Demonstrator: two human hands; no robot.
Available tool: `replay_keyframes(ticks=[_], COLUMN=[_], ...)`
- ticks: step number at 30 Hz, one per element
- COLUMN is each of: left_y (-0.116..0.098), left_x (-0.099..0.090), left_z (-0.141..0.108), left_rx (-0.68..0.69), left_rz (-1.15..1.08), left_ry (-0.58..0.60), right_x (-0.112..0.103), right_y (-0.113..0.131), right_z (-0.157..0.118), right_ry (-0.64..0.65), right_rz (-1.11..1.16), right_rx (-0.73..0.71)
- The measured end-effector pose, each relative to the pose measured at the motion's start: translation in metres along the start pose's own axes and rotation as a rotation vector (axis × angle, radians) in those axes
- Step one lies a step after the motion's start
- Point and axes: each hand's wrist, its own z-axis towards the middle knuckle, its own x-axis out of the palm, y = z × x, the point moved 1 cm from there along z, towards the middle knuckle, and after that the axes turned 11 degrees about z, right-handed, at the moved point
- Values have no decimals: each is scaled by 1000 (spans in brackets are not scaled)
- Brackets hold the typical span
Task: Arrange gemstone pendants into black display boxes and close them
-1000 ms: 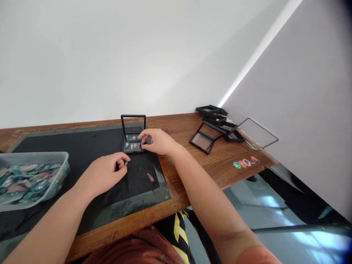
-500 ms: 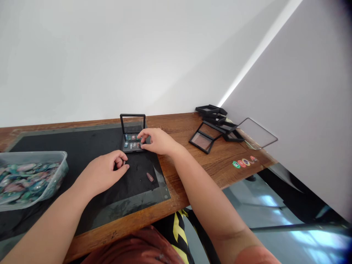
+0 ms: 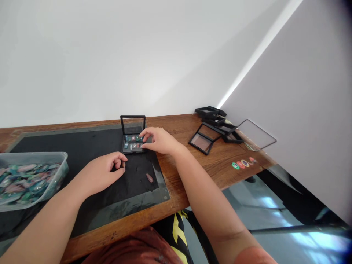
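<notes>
An open black case (image 3: 133,151) stands on the dark mat (image 3: 90,141), its clear lid upright and two rows of small coloured, nail-shaped pieces inside. My right hand (image 3: 158,141) is at the case's right side, fingertips over the end pieces with thumb and fingers a little apart; nothing shows between them. Just below the case, my left hand (image 3: 106,170) has its fingers curled towards the thumb around a small piece, partly hidden. One pinkish piece (image 3: 149,178) lies loose on the mat to the right of my left hand.
A clear tub (image 3: 64,165) full of coloured pieces sits at the left. On the wooden table (image 3: 176,183), several black frames (image 3: 209,110) are piled at the back right, with an open one (image 3: 202,142) in front. Round stickers (image 3: 240,164) are near the right edge.
My right hand has shifted slightly right, uncovering more of the pieces in the case. The fingers of my left hand have moved a little, and its thumb is slightly further left.
</notes>
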Motion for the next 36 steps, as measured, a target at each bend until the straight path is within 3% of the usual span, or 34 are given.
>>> replay_keyframes(ticks=[13, 21, 25, 29, 36], left_y=[-3, -1, 0, 0, 0], left_x=[-2, -2, -2, -2, 1], left_z=[-1, 0, 1, 1, 2], left_rx=[-14, -67, -45, -39, -47], left_rz=[86, 112, 107, 92, 65], left_ry=[4, -12, -23, -22, -45], right_x=[-9, -3, 5, 15, 17], right_y=[-7, -20, -34, -43, -32], right_z=[7, 18, 30, 42, 44], right_ry=[-195, -487, -469, -379, -268], right_rz=[-47, 152, 233, 465, 684], right_rx=[61, -2, 20, 69, 161])
